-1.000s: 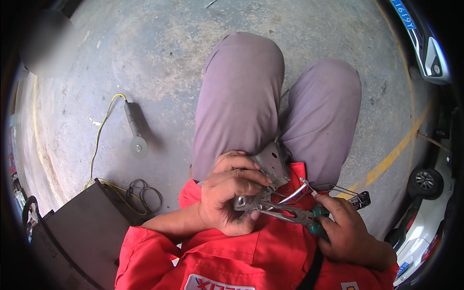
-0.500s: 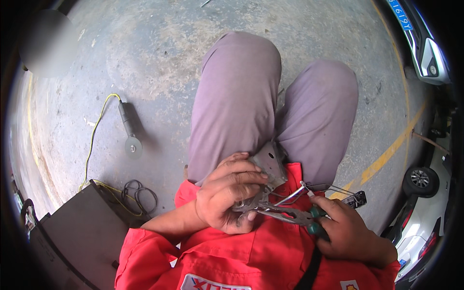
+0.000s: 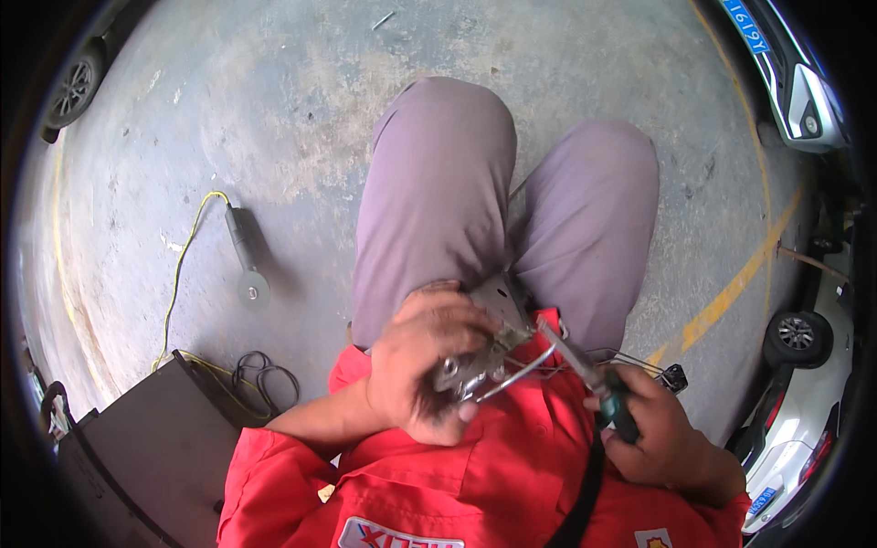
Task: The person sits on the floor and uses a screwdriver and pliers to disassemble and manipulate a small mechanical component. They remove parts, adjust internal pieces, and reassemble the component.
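My left hand [image 3: 425, 352] is closed around a grey metal bracket assembly [image 3: 475, 374] in front of my lap. A flat plate with a hole [image 3: 501, 297] sticks out beyond the fingers, and a bent shiny rod [image 3: 521, 373] runs off its right side. Motion blurs the fingers and the assembly a little. Pliers [image 3: 579, 359] with dark green handles are gripped in my right hand [image 3: 660, 431], their jaws pointing up and left, close to the rod's upper end. I cannot tell whether the jaws touch it. Thin wire-like rods [image 3: 626, 356] lie behind the right hand, ending at a small black piece [image 3: 674, 377].
An angle grinder [image 3: 242, 242] with a yellow cord lies on the concrete floor at left. A dark box-shaped cabinet [image 3: 155, 447] stands at lower left beside a coiled black cable [image 3: 263, 379]. Parked cars [image 3: 795, 438] line the right side; a car wheel [image 3: 78, 84] shows at upper left.
The pliers have swung from pointing left, across the bracket assembly, to pointing up and left beside the rod. My left hand has turned the assembly slightly, and the rod now tilts differently.
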`<state>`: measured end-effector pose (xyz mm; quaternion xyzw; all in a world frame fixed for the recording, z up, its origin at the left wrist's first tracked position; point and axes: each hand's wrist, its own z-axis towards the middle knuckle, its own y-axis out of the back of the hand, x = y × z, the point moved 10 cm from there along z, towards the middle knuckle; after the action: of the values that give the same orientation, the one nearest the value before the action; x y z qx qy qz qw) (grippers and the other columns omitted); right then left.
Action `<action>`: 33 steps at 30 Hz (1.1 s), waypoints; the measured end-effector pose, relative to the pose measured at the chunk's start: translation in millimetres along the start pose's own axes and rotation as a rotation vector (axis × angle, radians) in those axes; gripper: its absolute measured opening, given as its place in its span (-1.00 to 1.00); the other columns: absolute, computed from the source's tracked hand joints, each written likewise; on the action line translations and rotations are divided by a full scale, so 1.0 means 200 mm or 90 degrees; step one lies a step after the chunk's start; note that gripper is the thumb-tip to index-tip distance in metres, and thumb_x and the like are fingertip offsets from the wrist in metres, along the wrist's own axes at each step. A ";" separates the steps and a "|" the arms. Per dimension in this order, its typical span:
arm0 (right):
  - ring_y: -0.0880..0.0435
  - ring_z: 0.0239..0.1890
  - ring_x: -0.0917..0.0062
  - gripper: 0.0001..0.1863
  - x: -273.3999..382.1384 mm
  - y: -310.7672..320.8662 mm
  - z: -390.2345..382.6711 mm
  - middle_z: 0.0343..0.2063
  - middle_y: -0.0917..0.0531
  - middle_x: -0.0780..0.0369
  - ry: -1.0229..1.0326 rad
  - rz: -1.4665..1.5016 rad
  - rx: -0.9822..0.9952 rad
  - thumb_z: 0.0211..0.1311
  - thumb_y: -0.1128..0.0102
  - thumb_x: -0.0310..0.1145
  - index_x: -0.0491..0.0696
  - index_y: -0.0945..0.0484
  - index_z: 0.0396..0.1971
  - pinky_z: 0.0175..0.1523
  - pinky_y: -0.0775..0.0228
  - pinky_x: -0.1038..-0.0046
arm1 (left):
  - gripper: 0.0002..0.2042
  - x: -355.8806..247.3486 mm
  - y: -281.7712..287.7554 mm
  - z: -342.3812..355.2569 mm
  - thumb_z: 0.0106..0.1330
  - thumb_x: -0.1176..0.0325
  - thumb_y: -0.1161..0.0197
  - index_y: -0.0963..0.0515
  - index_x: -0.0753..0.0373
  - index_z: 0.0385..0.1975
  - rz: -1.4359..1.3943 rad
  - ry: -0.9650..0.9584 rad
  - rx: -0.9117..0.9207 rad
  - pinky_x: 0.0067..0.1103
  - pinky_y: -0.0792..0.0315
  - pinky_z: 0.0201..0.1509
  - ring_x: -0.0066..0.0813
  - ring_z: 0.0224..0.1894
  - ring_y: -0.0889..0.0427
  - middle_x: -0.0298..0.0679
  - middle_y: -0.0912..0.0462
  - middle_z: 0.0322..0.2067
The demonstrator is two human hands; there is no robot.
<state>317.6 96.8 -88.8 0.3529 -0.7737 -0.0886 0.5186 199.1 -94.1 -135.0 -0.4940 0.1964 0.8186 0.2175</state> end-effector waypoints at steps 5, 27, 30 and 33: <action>-0.66 -0.05 -0.02 -0.70 0.06 0.16 0.16 -0.01 -0.56 -0.12 0.094 0.010 -0.152 0.18 -0.25 -0.51 -0.32 -0.58 -0.09 0.07 -0.53 0.23 | -0.51 0.11 -0.04 0.14 0.47 0.08 0.04 -0.51 0.53 -0.15 -0.092 0.209 -0.038 -0.35 -0.49 0.15 -0.14 -0.03 -0.67 0.17 -0.68 -0.12; -0.62 -0.19 0.02 -0.78 -0.25 0.22 0.14 -0.21 -0.53 -0.04 0.089 0.156 -0.366 0.22 -0.30 -0.44 -0.27 -0.55 -0.24 -0.06 -0.49 0.13 | -0.24 0.31 -0.27 0.35 0.60 -0.27 0.46 -0.45 0.40 -0.10 -0.240 0.436 -0.086 -0.34 -0.55 0.12 -0.11 -0.08 -0.69 0.15 -0.69 -0.13; -0.63 -0.22 -0.01 -0.76 -0.27 0.22 0.10 -0.19 -0.51 -0.06 0.092 0.138 -0.317 0.23 -0.30 -0.41 -0.29 -0.53 -0.27 -0.11 -0.50 0.10 | -0.24 0.28 -0.26 0.35 0.58 -0.30 0.35 -0.46 0.44 -0.07 -0.195 0.367 -0.028 -0.36 -0.52 0.13 -0.15 -0.04 -0.67 0.14 -0.67 -0.07; -0.64 -0.02 0.05 -0.75 -0.31 0.24 0.05 -0.05 -0.57 -0.05 0.036 0.168 -0.246 0.19 -0.31 -0.44 -0.24 -0.62 -0.17 0.06 -0.50 0.21 | -0.23 0.25 -0.23 0.33 0.54 -0.32 0.16 -0.50 0.48 -0.05 -0.097 0.281 0.027 -0.38 -0.51 0.15 -0.24 0.00 -0.66 0.08 -0.68 -0.06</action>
<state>300.9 168.6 -115.1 0.1449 -0.7671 -0.1565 0.6051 156.1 -12.3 -156.3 -0.6696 0.2182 0.6679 0.2406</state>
